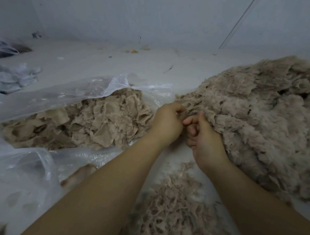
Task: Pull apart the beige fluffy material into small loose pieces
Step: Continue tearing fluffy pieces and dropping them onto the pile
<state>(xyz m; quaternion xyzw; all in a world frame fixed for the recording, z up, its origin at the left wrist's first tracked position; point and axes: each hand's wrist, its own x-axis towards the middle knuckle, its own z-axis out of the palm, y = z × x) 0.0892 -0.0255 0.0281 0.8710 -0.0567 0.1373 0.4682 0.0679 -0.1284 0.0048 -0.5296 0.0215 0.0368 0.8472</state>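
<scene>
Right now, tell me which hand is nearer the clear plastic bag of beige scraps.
Left. The left hand is just beside the clear plastic bag; the right hand lies farther away, against the big fluffy pile.

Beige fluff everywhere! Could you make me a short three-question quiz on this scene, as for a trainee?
1. True or false: both hands grip the big fluffy heap.
2. Where does the flat-looking beige material lie? A) inside the clear plastic bag B) on a shelf
3. What lies between the forearms, nearest the camera?

Key: 1 true, left hand and right hand both grip its edge. 2 A. 3 A pile of shredded pieces.
</scene>
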